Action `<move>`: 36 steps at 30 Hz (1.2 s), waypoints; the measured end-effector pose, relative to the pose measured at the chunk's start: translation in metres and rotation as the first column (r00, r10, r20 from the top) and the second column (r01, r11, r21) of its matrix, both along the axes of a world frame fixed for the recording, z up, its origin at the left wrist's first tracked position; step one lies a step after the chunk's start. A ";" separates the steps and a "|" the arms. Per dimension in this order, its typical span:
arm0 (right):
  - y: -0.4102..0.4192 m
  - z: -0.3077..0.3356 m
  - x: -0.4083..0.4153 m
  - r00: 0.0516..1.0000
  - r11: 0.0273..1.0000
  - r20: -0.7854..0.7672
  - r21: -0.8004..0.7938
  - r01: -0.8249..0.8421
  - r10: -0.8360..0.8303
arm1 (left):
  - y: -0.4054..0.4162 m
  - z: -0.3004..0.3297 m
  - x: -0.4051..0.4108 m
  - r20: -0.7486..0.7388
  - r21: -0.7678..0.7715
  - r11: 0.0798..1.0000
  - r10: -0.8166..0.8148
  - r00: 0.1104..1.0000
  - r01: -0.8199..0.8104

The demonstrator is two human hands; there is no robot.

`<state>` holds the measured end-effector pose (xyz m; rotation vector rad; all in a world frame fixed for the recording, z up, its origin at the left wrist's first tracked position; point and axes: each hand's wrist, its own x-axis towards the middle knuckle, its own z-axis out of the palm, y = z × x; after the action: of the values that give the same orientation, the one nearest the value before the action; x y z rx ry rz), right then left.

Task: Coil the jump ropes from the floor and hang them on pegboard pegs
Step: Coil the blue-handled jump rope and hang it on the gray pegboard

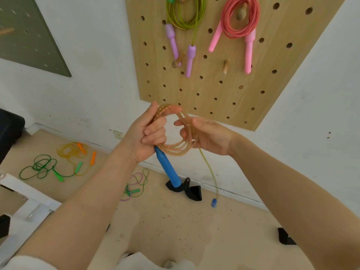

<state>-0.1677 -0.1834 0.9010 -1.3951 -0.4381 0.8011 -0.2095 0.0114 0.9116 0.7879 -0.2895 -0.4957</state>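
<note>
My left hand (148,133) grips a coil of tan-orange jump rope (175,147) together with its blue handle (168,168), which points down. My right hand (206,135) holds the coil's right side, the loops running between its fingers. The rope's loose end hangs from there down to a second blue handle (213,202). On the wooden pegboard (224,90) above hang a green rope with purple handles (181,20) and a pink rope (240,18). Two bare wooden pegs (178,60) (225,67) stick out lower down.
On the floor lie an orange rope (78,151), a green rope (41,168) and a purple-green rope (136,185). Black wedge-shaped feet (187,189) (285,236) stand by the wall. A white frame (23,197) is at the left and a grey pegboard (29,39) at upper left.
</note>
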 end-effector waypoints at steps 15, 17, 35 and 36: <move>0.034 0.005 -0.028 0.693 0.456 0.378 -0.886 0.078 0.614 | 0.017 -0.003 0.010 0.042 0.419 0.745 0.555 0.830 -0.519; 0.051 0.017 -0.034 0.580 0.468 0.446 -0.875 0.123 0.681 | 0.005 -0.005 0.007 0.177 0.574 0.663 0.474 0.863 -0.481; 0.010 0.060 0.003 0.906 0.953 0.419 -0.245 0.178 -0.061 | 0.000 0.017 -0.002 -0.104 0.381 0.920 0.148 0.984 -0.098; 0.014 0.053 0.002 0.923 0.967 0.377 -0.200 0.159 -0.074 | -0.001 0.020 0.000 -0.103 0.380 0.919 0.159 0.982 -0.109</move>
<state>-0.1657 -0.1690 0.9544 -1.7804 -0.5562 0.5003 -0.2099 0.0101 0.9314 1.1321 -0.0136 -0.4769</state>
